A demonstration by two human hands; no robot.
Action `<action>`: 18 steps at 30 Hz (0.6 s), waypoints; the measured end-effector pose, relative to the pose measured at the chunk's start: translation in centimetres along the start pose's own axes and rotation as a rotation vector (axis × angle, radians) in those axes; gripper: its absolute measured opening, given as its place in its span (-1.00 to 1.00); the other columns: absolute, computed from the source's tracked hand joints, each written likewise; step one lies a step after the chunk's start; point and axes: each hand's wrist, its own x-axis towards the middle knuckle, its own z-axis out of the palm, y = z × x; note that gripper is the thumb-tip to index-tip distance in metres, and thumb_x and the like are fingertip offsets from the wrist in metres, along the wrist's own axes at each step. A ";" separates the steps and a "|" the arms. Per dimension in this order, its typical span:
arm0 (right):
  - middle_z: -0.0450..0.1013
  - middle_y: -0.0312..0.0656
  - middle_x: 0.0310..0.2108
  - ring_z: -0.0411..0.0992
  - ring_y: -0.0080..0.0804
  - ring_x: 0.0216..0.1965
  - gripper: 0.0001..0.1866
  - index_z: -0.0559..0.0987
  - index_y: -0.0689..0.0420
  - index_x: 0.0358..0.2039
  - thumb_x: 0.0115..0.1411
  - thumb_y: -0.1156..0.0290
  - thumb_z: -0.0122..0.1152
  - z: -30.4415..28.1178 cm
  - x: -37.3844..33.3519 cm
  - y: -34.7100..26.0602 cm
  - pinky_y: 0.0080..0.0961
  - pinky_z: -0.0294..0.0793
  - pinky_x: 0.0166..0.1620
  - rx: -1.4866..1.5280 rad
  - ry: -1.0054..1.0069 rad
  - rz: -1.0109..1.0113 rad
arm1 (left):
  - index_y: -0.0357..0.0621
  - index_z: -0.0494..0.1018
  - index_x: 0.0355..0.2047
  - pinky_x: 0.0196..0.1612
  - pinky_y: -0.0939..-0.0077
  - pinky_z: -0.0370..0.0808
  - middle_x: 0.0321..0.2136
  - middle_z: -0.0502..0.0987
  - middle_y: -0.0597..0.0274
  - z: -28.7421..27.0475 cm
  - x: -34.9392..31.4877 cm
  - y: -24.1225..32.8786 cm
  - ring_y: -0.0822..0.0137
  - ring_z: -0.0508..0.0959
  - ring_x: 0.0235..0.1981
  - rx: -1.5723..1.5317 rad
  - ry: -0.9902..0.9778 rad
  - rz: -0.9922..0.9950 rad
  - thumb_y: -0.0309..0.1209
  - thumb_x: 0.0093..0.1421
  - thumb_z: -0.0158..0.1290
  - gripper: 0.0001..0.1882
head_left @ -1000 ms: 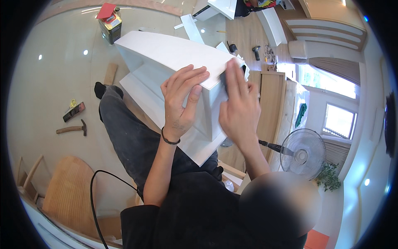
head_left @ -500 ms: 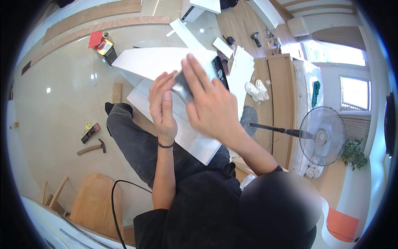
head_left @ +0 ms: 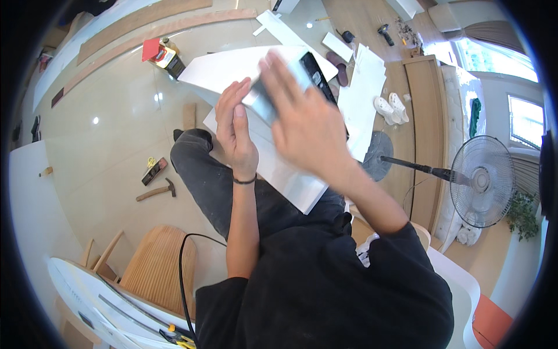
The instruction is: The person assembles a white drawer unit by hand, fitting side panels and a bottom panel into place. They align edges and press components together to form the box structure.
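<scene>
1. One white box-like piece (head_left: 235, 67), over the lap at 12 o'clock from the view's centre.
2. One left hand (head_left: 235, 131), between 10 and 11: fingers together at the piece's edge; clamped or merely resting, I cannot tell.
3. One right hand (head_left: 308, 122), at 1: fingers straight over the piece's end (blurred, so I cannot tell its grip).
4. One hammer (head_left: 157, 191), at 9; two white clogs (head_left: 390, 109), at 2; one fan (head_left: 481, 180), at 3.

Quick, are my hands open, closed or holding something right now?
Left hand: open, fingers extended at the edge of the white box-like piece.
Right hand: open, fingers extended, blurred over that piece; contact can't be told.
</scene>
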 end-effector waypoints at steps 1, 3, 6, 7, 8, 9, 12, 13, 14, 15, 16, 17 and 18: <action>0.10 -0.26 0.47 0.37 -0.24 -0.50 -0.08 0.22 0.06 0.42 -0.07 0.45 0.09 0.2 0.2 0.2 -0.44 0.53 -0.44 -0.057 0.048 0.070 | -0.26 0.55 0.03 0.36 0.19 0.18 0.09 0.57 0.07 0.0 0.0 0.1 0.09 0.37 0.26 -0.009 0.002 -0.015 -0.44 0.40 -0.19 -0.64; 0.12 -0.28 0.46 0.39 -0.21 -0.46 -0.10 0.19 0.06 0.43 -0.03 0.44 0.08 0.3 -0.1 -0.1 -0.38 0.56 -0.42 -0.001 -0.028 0.034 | -0.27 0.55 0.03 0.36 0.20 0.18 0.09 0.57 0.06 -0.1 0.1 0.1 0.09 0.37 0.26 -0.028 0.014 -0.030 -0.48 0.37 -0.20 -0.63; 0.14 -0.27 0.44 0.44 -0.16 -0.41 -0.15 0.19 0.08 0.42 0.03 0.44 0.06 0.4 -0.6 -0.1 -0.31 0.59 -0.39 -0.003 -0.258 0.009 | -0.31 0.55 0.02 0.37 0.19 0.18 0.10 0.56 0.05 -0.2 0.0 0.3 0.09 0.36 0.27 -0.003 -0.009 -0.009 -0.58 0.17 -0.25 -0.52; 0.13 -0.29 0.45 0.42 -0.18 -0.43 -0.13 0.19 0.07 0.43 0.01 0.44 0.07 0.6 -0.5 0.1 -0.34 0.58 -0.40 -0.014 -0.117 -0.008 | -0.32 0.54 0.02 0.37 0.19 0.18 0.10 0.56 0.05 -0.2 0.0 0.4 0.09 0.36 0.28 0.010 -0.016 -0.027 -0.59 0.13 -0.26 -0.50; 0.12 -0.30 0.46 0.41 -0.21 -0.46 -0.11 0.19 0.05 0.43 -0.01 0.44 0.08 0.9 -0.3 0.4 -0.36 0.57 -0.42 -0.028 -0.016 -0.007 | -0.34 0.54 0.02 0.38 0.18 0.17 0.10 0.55 0.03 -0.2 0.0 0.5 0.07 0.36 0.28 0.025 -0.022 -0.042 -0.58 0.07 -0.27 -0.46; 0.11 -0.32 0.46 0.40 -0.23 -0.48 -0.09 0.19 0.03 0.43 -0.04 0.44 0.09 1.1 -0.2 0.6 -0.39 0.56 -0.43 -0.077 0.107 0.031 | -0.34 0.54 0.02 0.38 0.18 0.17 0.10 0.55 0.02 -0.2 0.0 0.6 0.07 0.36 0.28 0.018 -0.021 -0.047 -0.58 0.07 -0.27 -0.45; 0.13 -0.29 0.45 0.42 -0.20 -0.46 -0.13 0.19 0.04 0.42 0.01 0.43 0.09 1.4 -0.8 0.7 -0.36 0.58 -0.42 -0.020 -0.059 -0.030 | -0.34 0.54 0.02 0.39 0.17 0.15 0.09 0.55 0.00 -0.2 0.0 0.8 0.05 0.35 0.28 -0.015 -0.007 -0.059 -0.57 0.03 -0.27 -0.43; 0.14 -0.29 0.44 0.43 -0.19 -0.44 -0.14 0.18 0.05 0.42 0.03 0.42 0.09 1.5 -1.2 0.5 -0.34 0.59 -0.42 -0.037 -0.207 -0.035 | -0.35 0.54 0.01 0.39 0.17 0.16 0.09 0.55 0.01 -0.2 0.1 0.8 0.05 0.36 0.28 -0.002 -0.010 -0.041 -0.57 0.03 -0.28 -0.43; 0.13 -0.29 0.45 0.44 -0.20 -0.44 -0.13 0.18 0.05 0.42 0.02 0.42 0.09 1.6 -1.1 0.7 -0.34 0.59 -0.43 -0.061 -0.078 -0.065 | -0.35 0.54 0.01 0.39 0.16 0.16 0.09 0.55 0.01 -0.2 0.0 0.8 0.05 0.36 0.28 0.011 -0.008 -0.038 -0.57 0.02 -0.28 -0.43; 0.12 -0.30 0.45 0.44 -0.21 -0.45 -0.12 0.19 0.04 0.42 0.00 0.42 0.10 1.7 -1.2 0.6 -0.36 0.58 -0.44 -0.036 -0.042 -0.051 | -0.35 0.54 0.01 0.39 0.16 0.17 0.09 0.55 0.01 -0.2 0.0 0.7 0.05 0.36 0.28 0.023 -0.010 -0.040 -0.57 0.02 -0.28 -0.43; 0.11 -0.31 0.46 0.43 -0.22 -0.45 -0.11 0.19 0.03 0.43 -0.01 0.42 0.10 1.7 -1.4 0.5 -0.37 0.58 -0.45 -0.029 0.009 -0.020 | -0.35 0.54 0.00 0.39 0.15 0.17 0.09 0.55 0.02 -0.2 0.0 0.6 0.05 0.36 0.27 0.049 -0.015 -0.051 -0.58 0.01 -0.28 -0.43; 0.10 -0.31 0.46 0.43 -0.23 -0.46 -0.10 0.19 0.02 0.43 -0.02 0.42 0.11 1.8 -1.1 0.5 -0.38 0.57 -0.46 -0.021 0.140 0.004 | -0.34 0.54 0.00 0.39 0.16 0.17 0.09 0.55 0.03 -0.2 -0.2 0.6 0.05 0.36 0.27 0.033 -0.020 -0.055 -0.58 0.01 -0.28 -0.43; 0.11 -0.31 0.46 0.44 -0.22 -0.46 -0.11 0.19 0.01 0.43 -0.02 0.43 0.10 1.7 -1.2 0.3 -0.38 0.58 -0.45 -0.015 0.049 -0.012 | -0.34 0.54 0.01 0.39 0.16 0.17 0.09 0.55 0.03 -0.1 0.0 0.4 0.05 0.37 0.27 0.018 -0.012 -0.044 -0.59 0.01 -0.28 -0.43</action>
